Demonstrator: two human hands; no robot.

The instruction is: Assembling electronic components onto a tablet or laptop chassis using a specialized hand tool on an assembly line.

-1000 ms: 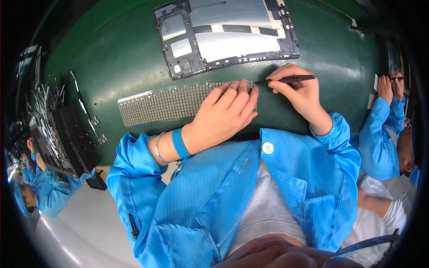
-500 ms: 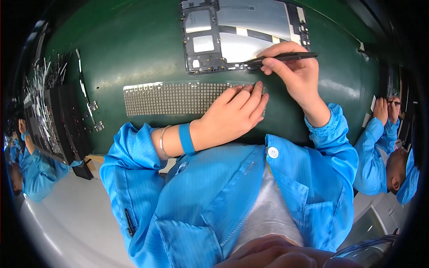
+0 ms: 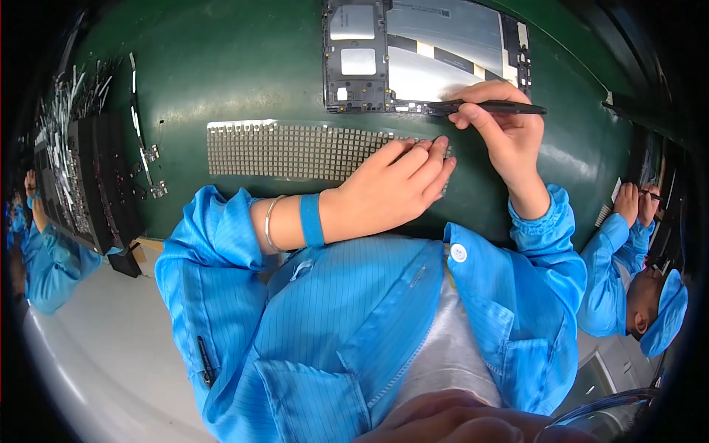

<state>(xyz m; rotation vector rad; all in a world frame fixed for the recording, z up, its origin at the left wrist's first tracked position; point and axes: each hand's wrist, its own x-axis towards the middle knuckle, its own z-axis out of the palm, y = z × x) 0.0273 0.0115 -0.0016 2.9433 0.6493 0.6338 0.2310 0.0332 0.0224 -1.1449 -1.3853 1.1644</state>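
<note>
My right hand pinches black tweezers between thumb and fingers. Their tip meets the near edge of an opened tablet-like device, which has a black frame and silvery plates inside. Below the device lies a clear sheet of small grey square pads, in rows. My left hand is palm down at the sheet's right end, fingers bent and close together on it. That hand covers the sheet's lower right part, and its thumb is hidden. Whether a pad is in the tweezers is too small to tell.
Left on the green table are a thin strip with small circuit boards and a black rack bristling with silvery strips. A co-worker in blue works at the right; another blue sleeve shows at far left.
The whole view has tilted slightly, so the device sits farther right and higher. My right hand keeps the tweezers at its edge. My left hand stays on the sheet.
</note>
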